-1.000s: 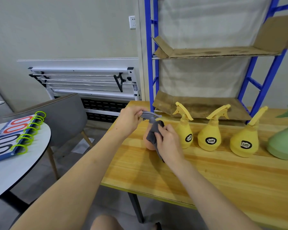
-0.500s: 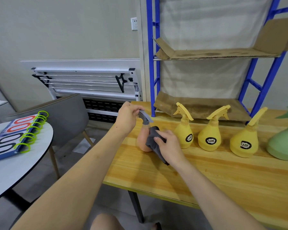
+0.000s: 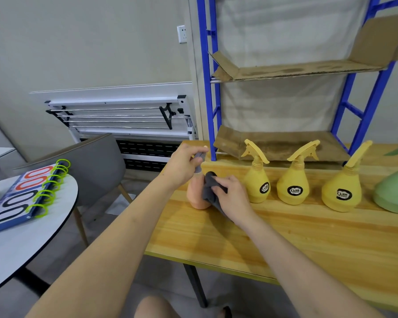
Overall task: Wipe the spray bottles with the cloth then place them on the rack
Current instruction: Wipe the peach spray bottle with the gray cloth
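Change: since a second ago the cloth has slid from the bottle's neck down onto its belly, and the grey trigger head has turned away under the left hand.
Left hand (image 3: 184, 165): fingers curled round the grey trigger head, steadying the bottle from above.
Right hand (image 3: 229, 196): pinches the grey cloth (image 3: 208, 191) and presses it against the bottle's right side.
Orange bottle (image 3: 195, 195): upright on the wooden table (image 3: 285, 239), near its back left corner, just left of the yellow row.
Doing it well: judged from the grip, turn the bottle by its head while the cloth stays pressed, so the whole belly gets wiped; keep the base down so it cannot tip.
Waiting: three yellow bottles (image 3: 292, 191) and a green bottle (image 3: 394, 193) along the back edge.
Rack (image 3: 207, 88): blue frame behind the table, cardboard-lined shelves holding no bottles yet.
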Tool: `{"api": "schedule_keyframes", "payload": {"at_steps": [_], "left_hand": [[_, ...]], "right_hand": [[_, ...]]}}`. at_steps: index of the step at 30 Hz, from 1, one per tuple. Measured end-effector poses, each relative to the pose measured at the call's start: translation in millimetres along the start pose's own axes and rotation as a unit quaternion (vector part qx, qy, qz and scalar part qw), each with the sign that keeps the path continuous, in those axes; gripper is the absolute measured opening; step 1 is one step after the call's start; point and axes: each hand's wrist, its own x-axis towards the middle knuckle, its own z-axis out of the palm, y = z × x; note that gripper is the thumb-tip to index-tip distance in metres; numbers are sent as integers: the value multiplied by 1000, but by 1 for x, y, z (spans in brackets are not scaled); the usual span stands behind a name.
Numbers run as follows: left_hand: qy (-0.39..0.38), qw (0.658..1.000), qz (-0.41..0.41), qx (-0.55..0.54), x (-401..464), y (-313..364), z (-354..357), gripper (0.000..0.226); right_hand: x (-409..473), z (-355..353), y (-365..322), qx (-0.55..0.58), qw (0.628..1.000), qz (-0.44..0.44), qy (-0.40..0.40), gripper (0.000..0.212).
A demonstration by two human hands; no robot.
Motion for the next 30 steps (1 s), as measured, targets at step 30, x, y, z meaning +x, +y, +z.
{"api": "schedule_keyframes", "payload": {"at_steps": [30], "left_hand": [[60, 955, -122, -262, -11, -25, 10, 23]], "right_hand": [[3, 17, -18, -23, 983, -151, 105, 34]]}}
